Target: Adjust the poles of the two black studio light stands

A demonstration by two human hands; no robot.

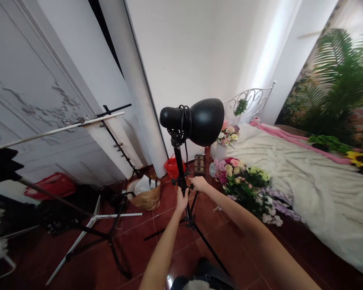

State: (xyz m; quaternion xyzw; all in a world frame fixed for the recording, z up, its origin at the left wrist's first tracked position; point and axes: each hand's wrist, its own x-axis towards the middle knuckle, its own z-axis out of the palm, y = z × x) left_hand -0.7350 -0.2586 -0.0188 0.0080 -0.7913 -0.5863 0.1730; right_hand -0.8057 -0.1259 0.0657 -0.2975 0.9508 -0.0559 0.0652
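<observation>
Dark red floor tiles (169,219) fill the lower middle of the head view, below a white wall (181,52). Just about the centre of the frame stands a black light stand (180,163), with a black lamp (206,122) mounted at its top, the shade facing toward the right and down. From where I'm standing, the lamp is up on its pole and the tripod legs (210,249) are spread on the floor. The cable (186,117) is wound round the lamp's neck, not unrolled, with a length hanging beside the pole. The left hand (182,200) is closed around the pole's collar from below, thumb up. The right hand (200,184) has its fingers bent in at the same collar; what exactly they pinch, if anything, I can't tell. Nor can I tell whether the knobs there are tight or loose. A wicker basket (148,198) sits left of the stand, artificial flowers (236,173) to its right, beside the draped bed (308,189).
</observation>
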